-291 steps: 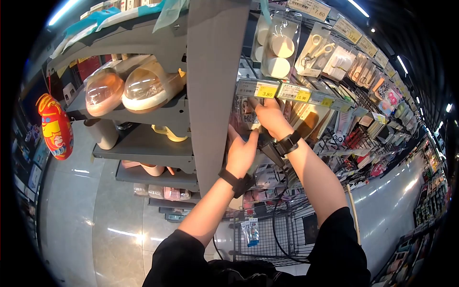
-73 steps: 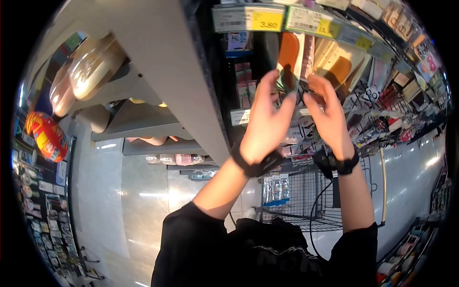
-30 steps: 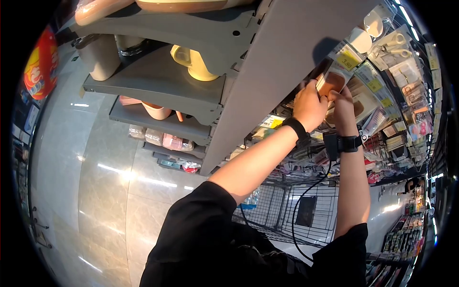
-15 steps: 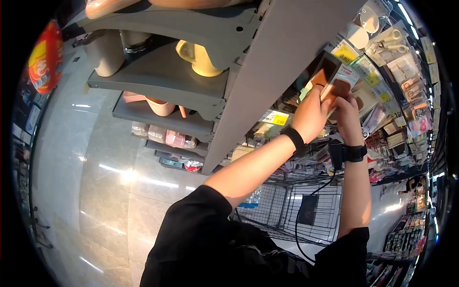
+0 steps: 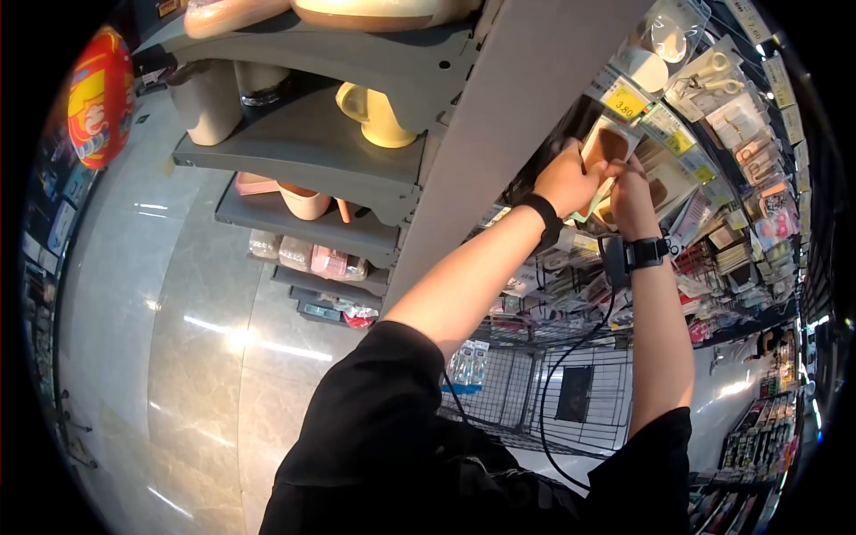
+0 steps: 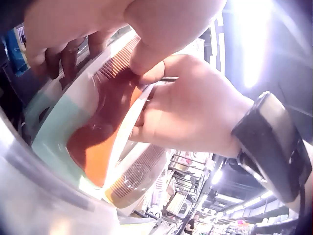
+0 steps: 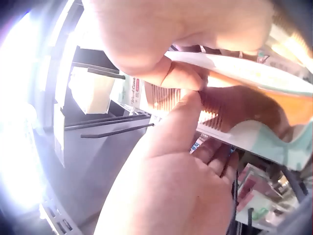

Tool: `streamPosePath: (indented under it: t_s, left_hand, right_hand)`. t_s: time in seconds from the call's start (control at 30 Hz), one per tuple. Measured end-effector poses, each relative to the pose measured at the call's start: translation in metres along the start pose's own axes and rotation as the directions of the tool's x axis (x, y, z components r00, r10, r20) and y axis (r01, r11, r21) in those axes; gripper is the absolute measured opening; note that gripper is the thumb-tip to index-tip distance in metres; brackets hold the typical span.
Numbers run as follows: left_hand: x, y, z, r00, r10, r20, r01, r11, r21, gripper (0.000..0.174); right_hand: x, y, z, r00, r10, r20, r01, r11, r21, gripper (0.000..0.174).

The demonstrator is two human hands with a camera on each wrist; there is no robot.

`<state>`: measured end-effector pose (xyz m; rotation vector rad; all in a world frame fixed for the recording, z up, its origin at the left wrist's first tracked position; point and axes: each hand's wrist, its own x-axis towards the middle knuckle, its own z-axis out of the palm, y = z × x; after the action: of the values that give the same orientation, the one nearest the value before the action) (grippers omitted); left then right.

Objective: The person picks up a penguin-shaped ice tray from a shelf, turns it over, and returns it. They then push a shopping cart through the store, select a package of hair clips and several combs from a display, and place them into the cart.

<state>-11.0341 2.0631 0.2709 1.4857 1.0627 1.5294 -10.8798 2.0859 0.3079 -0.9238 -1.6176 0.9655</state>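
Note:
A brown wooden comb (image 5: 608, 147) lies in a white and mint-green card pack under a clear cover. My left hand (image 5: 566, 183) grips the pack, its thumb pressed on the front over the comb's teeth (image 6: 117, 58). My right hand (image 5: 633, 201) pinches the pack at the same end, thumbs close together in the right wrist view. In that view the handle of the comb (image 7: 244, 107) points right, and a black rack hook (image 7: 115, 131) sticks out beside the hands. Behind the held pack another packed comb (image 6: 139, 174) shows in the left wrist view.
Price labels (image 5: 624, 102) line the rack above my hands. A broad grey upright (image 5: 526, 134) stands just left of them, with shelves beyond bearing a yellow cup (image 5: 388, 120). Below is a wire cart (image 5: 504, 392) with blue-edged packs (image 5: 468, 366) inside.
Earlier my hands were apart before the hanging combs. Half a second ago they were spread over two brown-fronted packs; now they meet on one. The view has turned and shifted with my head.

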Motion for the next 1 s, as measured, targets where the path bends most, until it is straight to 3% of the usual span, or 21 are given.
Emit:
streamPosePath:
  t_s: [0.1, 0.27, 0.47, 0.6, 0.63, 0.73, 0.93, 1.0]
  left_hand:
    - [-0.004, -0.003, 0.0, 0.999, 0.051, -0.016, -0.052, 0.997, -0.064, 0.045]
    - [-0.013, -0.004, 0.005, 0.983, 0.164, -0.085, -0.176, 0.972, -0.153, 0.041]
    - [-0.022, -0.002, 0.006, 0.972, 0.204, -0.118, -0.213, 0.974, -0.07, 0.038]
    - [-0.014, -0.009, 0.012, 0.96, 0.247, -0.133, -0.259, 0.963, -0.077, 0.04]
    - [-0.013, -0.01, 0.012, 0.941, 0.299, -0.156, -0.311, 0.949, -0.055, 0.041]
    - [-0.008, -0.007, 0.007, 0.969, 0.234, -0.082, -0.236, 0.972, -0.014, 0.041]
    - [0.001, -0.012, 0.016, 0.955, 0.265, -0.133, -0.275, 0.959, -0.063, 0.039]
    - [0.001, -0.011, 0.02, 0.941, 0.301, -0.158, -0.318, 0.943, -0.099, 0.039]
  right_hand:
    - [-0.006, -0.006, 0.001, 1.0, -0.023, -0.012, 0.021, 0.994, -0.111, 0.038]
    - [-0.017, -0.027, 0.01, 0.997, 0.055, -0.056, -0.058, 0.997, -0.047, 0.041]
    - [-0.032, -0.037, 0.004, 1.0, 0.026, -0.006, -0.026, 0.996, -0.085, 0.042]
    - [-0.034, -0.042, 0.008, 0.999, 0.036, 0.011, -0.036, 0.998, -0.055, 0.05]
    - [-0.031, -0.038, 0.006, 0.998, 0.064, 0.007, -0.064, 0.997, 0.038, 0.054]
    - [-0.023, -0.028, -0.001, 0.998, -0.006, 0.062, 0.0, 0.995, 0.102, 0.053]
    - [-0.021, -0.026, -0.006, 0.999, -0.032, 0.027, 0.031, 0.999, 0.015, 0.056]
    - [-0.03, -0.029, -0.008, 0.999, 0.021, 0.043, -0.015, 0.991, -0.133, 0.057]
